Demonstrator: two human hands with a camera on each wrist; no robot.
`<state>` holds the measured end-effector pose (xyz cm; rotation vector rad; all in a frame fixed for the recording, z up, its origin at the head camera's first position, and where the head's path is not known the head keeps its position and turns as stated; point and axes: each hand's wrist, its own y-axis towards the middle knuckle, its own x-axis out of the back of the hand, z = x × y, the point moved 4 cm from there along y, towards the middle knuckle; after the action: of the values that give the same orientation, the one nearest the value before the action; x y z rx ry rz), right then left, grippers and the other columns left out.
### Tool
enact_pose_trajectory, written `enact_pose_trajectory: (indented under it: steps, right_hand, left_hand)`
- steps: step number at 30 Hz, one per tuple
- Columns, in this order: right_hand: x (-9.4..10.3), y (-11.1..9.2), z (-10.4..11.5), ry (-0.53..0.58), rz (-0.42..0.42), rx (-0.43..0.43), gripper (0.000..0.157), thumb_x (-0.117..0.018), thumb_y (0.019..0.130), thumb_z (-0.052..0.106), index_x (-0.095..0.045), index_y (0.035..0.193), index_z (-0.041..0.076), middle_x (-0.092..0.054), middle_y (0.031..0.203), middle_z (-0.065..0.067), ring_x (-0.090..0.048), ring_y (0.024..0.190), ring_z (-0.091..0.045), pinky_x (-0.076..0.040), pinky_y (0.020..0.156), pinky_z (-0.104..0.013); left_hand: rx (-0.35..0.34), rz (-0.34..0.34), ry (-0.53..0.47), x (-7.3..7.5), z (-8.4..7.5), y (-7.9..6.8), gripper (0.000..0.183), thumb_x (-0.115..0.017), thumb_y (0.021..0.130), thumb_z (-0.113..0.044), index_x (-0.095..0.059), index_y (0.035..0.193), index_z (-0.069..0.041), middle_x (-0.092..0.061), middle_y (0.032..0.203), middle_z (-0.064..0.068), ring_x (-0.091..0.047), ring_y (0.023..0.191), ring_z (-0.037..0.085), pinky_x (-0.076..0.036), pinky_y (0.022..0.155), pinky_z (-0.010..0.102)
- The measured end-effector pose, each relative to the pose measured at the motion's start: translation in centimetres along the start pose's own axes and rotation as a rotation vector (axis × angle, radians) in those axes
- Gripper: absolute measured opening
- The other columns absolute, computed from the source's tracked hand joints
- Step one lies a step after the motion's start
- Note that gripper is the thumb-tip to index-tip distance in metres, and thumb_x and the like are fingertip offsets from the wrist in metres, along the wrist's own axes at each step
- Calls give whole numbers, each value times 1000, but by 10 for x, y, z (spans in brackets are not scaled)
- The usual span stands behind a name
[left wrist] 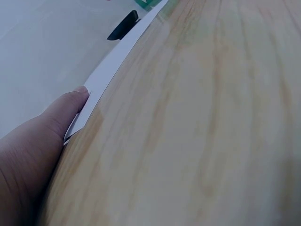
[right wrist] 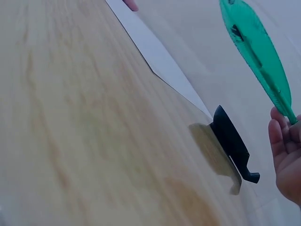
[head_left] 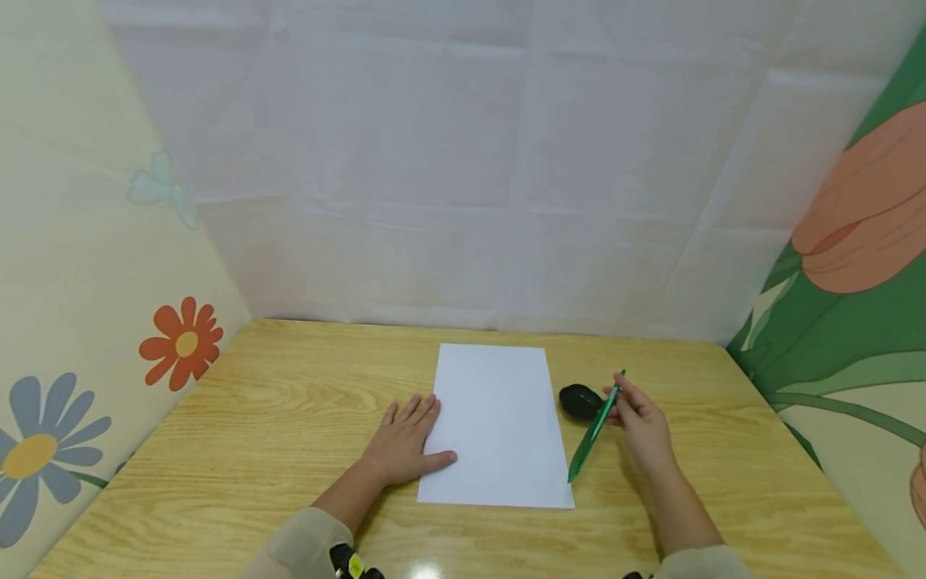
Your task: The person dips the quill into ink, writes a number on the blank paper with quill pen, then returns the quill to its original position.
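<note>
A white sheet of paper (head_left: 492,426) lies on the table. My left hand (head_left: 405,442) rests flat on its left edge, fingers straight and spread, and in the left wrist view the thumb (left wrist: 70,106) lies along the edge. My right hand (head_left: 644,426) pinches a green, long leaf-shaped thing (right wrist: 256,54) by its thin stem and holds it up off the table. It slants down toward the paper's lower right corner in the head view. Close by the right fingers sits a glossy black rounded object (head_left: 579,401) with a short bent tail (right wrist: 251,177); its kind is unclear.
The wood-grain table (head_left: 289,418) reaches back to a creased pale cloth (head_left: 434,161). Printed panels with flowers (head_left: 181,344) stand at the left and right edges. A yellow-marked black device (head_left: 354,563) is worn on the left wrist.
</note>
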<state>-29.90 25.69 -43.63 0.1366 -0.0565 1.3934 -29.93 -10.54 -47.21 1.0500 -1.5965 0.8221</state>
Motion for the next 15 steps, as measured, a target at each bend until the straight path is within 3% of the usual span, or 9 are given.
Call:
enact_pose_trajectory:
  steps: [9,15]
  right_hand:
    - [2,2,-4,-9,-21,-4,51,-50,100,3,-41,149,9,-66,109,19,-61,75,4,-55,73,-16]
    - [3,2,-6,-37,-36,-24,51,-58,97,6,-45,146,7,-67,106,20,-64,71,2,-53,68,-16]
  left_hand:
    - [-1,7,-1,1,-1,-1,96,-48,88,-71,-24,156,-7,-21,164,8,-14,153,31,-6,122,58]
    - [-5,4,-4,1,-1,-2,95,-49,89,-70,-24,156,-7,-21,164,8,-14,153,31,-6,122,58]
